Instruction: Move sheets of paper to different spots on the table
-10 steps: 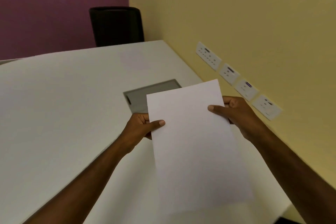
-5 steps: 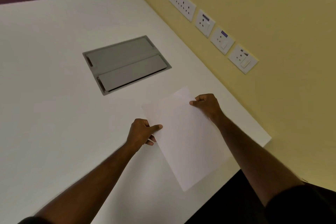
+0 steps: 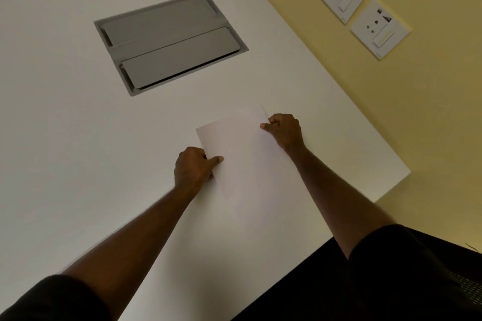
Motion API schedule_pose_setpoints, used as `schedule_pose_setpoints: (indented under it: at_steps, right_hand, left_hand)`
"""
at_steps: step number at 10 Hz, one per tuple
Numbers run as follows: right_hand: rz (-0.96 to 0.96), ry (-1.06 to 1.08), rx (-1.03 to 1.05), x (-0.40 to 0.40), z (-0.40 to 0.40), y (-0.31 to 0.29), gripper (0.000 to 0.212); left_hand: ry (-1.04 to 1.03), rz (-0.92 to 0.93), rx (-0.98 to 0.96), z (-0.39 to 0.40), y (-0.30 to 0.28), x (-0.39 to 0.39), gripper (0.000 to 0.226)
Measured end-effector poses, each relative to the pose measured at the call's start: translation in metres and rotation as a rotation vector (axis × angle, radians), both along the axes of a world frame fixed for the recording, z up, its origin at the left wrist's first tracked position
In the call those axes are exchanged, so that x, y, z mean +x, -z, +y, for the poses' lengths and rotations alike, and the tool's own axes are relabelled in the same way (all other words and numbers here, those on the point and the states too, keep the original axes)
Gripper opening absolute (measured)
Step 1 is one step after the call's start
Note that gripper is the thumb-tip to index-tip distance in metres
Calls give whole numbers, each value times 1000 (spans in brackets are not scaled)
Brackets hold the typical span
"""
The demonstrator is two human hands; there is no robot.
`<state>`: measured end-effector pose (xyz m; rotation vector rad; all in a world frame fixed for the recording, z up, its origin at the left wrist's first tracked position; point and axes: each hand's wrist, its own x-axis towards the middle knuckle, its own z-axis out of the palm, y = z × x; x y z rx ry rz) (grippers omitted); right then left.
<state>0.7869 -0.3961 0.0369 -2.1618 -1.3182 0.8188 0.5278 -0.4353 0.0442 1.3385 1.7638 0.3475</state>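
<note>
A single white sheet of paper (image 3: 247, 161) lies low over the white table (image 3: 65, 125), near its right side. My left hand (image 3: 194, 168) pinches the sheet's left edge, thumb on top. At the far right corner of the sheet, my right hand (image 3: 284, 130) grips the edge with curled fingers. The sheet's near end blends into the table, so I cannot tell whether it rests flat.
A grey recessed cable hatch (image 3: 169, 41) is set into the table beyond the sheet. The table's right edge runs along a yellow wall with white sockets (image 3: 379, 28). A dark gap (image 3: 339, 281) opens past the table's near right edge.
The sheet has come down from chest height to the table surface, both hands still on it. The view has tilted downward, and the chair and purple wall have left the frame.
</note>
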Motion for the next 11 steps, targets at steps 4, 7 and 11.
schedule_pose_setpoints:
  at_steps: [4,7,11]
  right_hand:
    - [-128,-36,52,-11,-3,14,26]
    - [-150,-27,103,-13,-2,21,32]
    - [-207,111,492,-36,2,-44,21]
  left_hand:
    - [95,199,10,0,9,-9,42]
    - [133,297,-9,3,11,-10,54]
    - [-44,213,77,2,-28,-61,51]
